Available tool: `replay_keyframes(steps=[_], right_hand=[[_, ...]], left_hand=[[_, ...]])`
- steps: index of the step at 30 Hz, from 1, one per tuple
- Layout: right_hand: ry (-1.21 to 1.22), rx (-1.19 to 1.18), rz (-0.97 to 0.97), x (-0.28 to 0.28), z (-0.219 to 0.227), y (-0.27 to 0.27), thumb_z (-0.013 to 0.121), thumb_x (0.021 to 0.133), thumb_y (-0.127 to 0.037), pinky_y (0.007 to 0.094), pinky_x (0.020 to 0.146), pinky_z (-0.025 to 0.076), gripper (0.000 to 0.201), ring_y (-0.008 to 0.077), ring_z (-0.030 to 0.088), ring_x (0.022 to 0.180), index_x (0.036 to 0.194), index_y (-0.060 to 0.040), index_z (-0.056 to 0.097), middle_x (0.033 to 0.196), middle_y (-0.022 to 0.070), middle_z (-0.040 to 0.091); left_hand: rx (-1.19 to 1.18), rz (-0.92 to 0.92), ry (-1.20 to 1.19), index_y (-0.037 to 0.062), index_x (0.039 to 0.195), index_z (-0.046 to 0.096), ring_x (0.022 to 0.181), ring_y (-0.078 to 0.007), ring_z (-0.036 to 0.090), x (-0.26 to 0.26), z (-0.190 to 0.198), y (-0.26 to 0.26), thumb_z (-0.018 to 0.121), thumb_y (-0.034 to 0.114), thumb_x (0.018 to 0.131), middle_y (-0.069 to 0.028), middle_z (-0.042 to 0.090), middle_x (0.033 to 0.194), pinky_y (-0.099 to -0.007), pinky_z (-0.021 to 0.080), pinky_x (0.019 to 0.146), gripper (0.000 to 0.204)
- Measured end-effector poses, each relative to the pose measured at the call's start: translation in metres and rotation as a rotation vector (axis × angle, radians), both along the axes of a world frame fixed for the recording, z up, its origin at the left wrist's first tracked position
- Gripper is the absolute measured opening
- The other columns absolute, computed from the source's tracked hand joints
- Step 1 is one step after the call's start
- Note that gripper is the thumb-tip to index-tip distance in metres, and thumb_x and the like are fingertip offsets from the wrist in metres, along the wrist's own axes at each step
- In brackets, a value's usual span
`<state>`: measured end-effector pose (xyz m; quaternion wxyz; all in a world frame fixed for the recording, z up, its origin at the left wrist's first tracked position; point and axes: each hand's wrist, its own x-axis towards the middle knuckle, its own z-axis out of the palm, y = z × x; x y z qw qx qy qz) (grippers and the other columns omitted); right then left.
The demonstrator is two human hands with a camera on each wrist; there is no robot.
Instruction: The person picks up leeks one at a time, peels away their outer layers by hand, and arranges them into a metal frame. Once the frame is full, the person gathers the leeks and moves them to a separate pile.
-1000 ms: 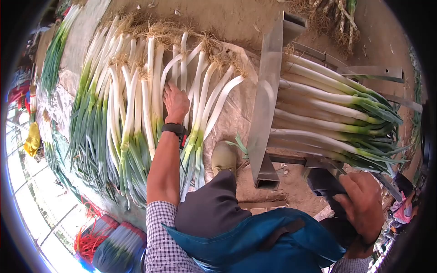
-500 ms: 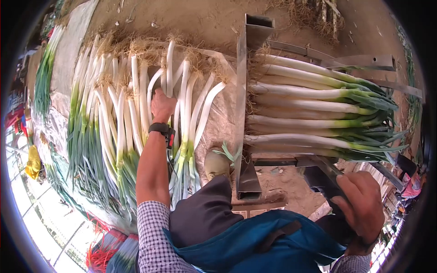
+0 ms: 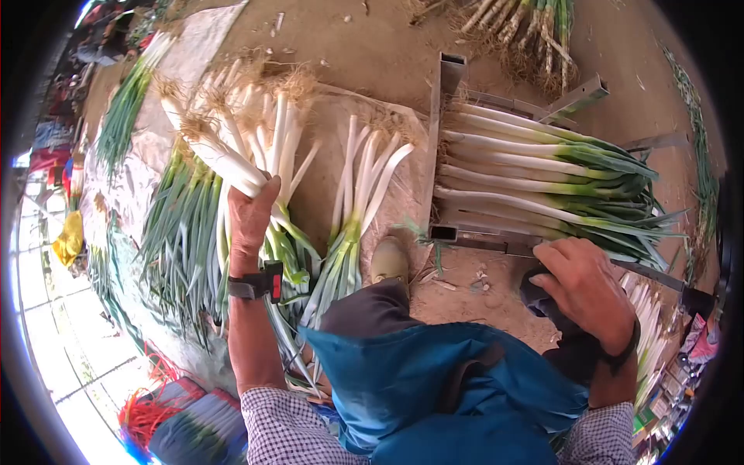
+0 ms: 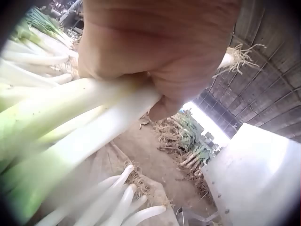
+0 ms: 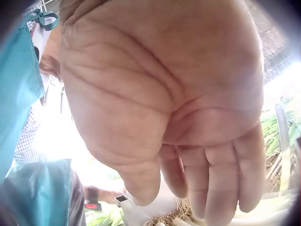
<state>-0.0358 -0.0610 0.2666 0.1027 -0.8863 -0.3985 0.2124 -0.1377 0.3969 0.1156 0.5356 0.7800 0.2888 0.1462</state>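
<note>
My left hand (image 3: 252, 213) grips a few long green onions (image 3: 225, 163) by their thick white stalks, lifted over the pile, roots toward the far left. The left wrist view shows the fingers wrapped round the white stalks (image 4: 110, 117), and a rooted end (image 4: 229, 60) sticks out beyond the hand. Under it, more green onions (image 3: 182, 225) lie on a sheet, roots away from me. My right hand (image 3: 585, 287) hangs over my right knee beside the metal rack, holding nothing. Its palm and loosely bent fingers (image 5: 221, 183) fill the right wrist view.
A metal rack (image 3: 434, 147) on the right holds a row of green onions (image 3: 535, 167), leaves pointing right. Another rooted bundle (image 3: 535, 39) lies on the bare soil beyond. My boot (image 3: 390, 260) stands between the pile and rack. Red ties (image 3: 143, 407) lie at the lower left.
My left hand has come up from among the stalks and moved left and nearer, now with green onions in it. My right hand has shifted slightly left and away from me.
</note>
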Motion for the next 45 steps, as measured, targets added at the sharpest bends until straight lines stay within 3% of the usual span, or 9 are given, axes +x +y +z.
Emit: replay_keyframes(steps=[6,13,17,21,25,33,38,42,45], right_hand=[[0.012,0.122,0.08,-0.023,-0.001,0.002,0.071,0.085,-0.018,0.0474,0.083,0.047,0.033,0.0423,0.06,0.097,0.112,-0.0013,0.062,0.098,0.0198,0.064],[0.051,0.51,0.087,-0.039,0.097,0.034,0.072,0.086,-0.015,0.0431,0.07,0.049,0.03,0.0427,0.061,0.078,0.107,0.0044,0.065,0.085,0.0232,0.065],[0.046,0.799,0.166,-0.042,0.149,0.055,0.071,0.091,-0.018,0.036,0.062,0.046,0.024,0.0192,0.056,0.062,0.101,0.0028,0.068,0.074,0.0177,0.062],[0.087,1.063,0.164,-0.054,0.182,0.083,0.069,0.094,-0.022,0.0353,0.061,0.046,0.023,0.0145,0.055,0.064,0.101,-0.0001,0.071,0.074,0.014,0.064],[-0.072,1.109,0.226,-0.071,0.186,0.107,0.071,0.092,-0.026,0.0375,0.065,0.049,0.027,0.023,0.06,0.067,0.103,-0.0011,0.071,0.079,0.0155,0.068],[-0.271,1.034,0.134,-0.115,0.098,0.137,0.079,0.085,-0.025,0.0508,0.084,0.05,0.055,0.046,0.063,0.1,0.127,0.002,0.055,0.107,0.0264,0.066],[0.117,1.07,0.054,-0.089,0.07,0.119,0.07,0.094,-0.022,0.0312,0.06,0.047,0.026,0.0142,0.058,0.066,0.098,0.0038,0.065,0.071,0.0128,0.062],[0.58,1.07,-0.002,-0.088,0.059,0.095,0.068,0.099,-0.034,0.0271,0.062,0.048,0.038,0.0089,0.059,0.073,0.112,0.0019,0.068,0.083,-0.0006,0.066],[0.82,1.118,-0.178,-0.091,0.045,0.081,0.065,0.1,-0.039,0.0264,0.062,0.049,0.044,0.0085,0.061,0.075,0.116,0.0018,0.066,0.085,0.0012,0.066]], left_hand=[[-0.046,-0.073,-0.145,-0.001,0.102,0.064,0.085,-0.0155,0.063,-0.058,0.141,-0.002,0.071,0.01,0.086,-0.0065,0.066,0.091,-0.0317,0.05,0.081,0.02],[-0.186,-0.274,-0.597,0.002,0.107,0.058,0.092,-0.0253,0.063,-0.104,0.306,-0.017,0.073,0.01,0.085,-0.0114,0.062,0.094,-0.0437,0.051,0.094,0.028],[-0.248,-0.354,-0.792,0.0029,0.11,0.059,0.095,-0.0272,0.063,-0.111,0.352,-0.032,0.078,0.01,0.082,-0.0124,0.063,0.098,-0.0455,0.053,0.093,0.035],[-0.328,-0.434,-0.861,0.003,0.111,0.058,0.093,-0.0269,0.064,-0.102,0.36,-0.071,0.079,0.008,0.082,-0.0119,0.063,0.099,-0.0444,0.053,0.091,0.036],[-0.406,-0.394,-0.855,0.0027,0.109,0.058,0.088,-0.0272,0.067,-0.088,0.348,-0.102,0.076,0.006,0.085,-0.0114,0.064,0.098,-0.0418,0.055,0.083,0.031],[-0.46,-0.046,-0.753,0.0011,0.102,0.061,0.071,-0.0215,0.063,-0.044,0.315,-0.171,0.077,0.009,0.088,-0.0065,0.063,0.084,-0.0353,0.055,0.065,0.023],[-0.593,-0.326,-0.541,0.0013,0.109,0.06,0.088,-0.0199,0.062,-0.047,0.279,-0.184,0.079,0.01,0.087,-0.0044,0.062,0.092,-0.0363,0.053,0.08,0.03],[-0.79,-0.454,-0.498,-0.0008,0.115,0.06,0.092,-0.0211,0.063,-0.047,0.254,-0.192,0.076,0.01,0.091,-0.0066,0.064,0.098,-0.0371,0.053,0.083,0.031],[-0.848,-0.466,-0.445,-0.001,0.117,0.06,0.092,-0.0211,0.063,-0.032,0.231,-0.195,0.074,0.011,0.092,-0.0069,0.065,0.1,-0.0367,0.053,0.084,0.031]])
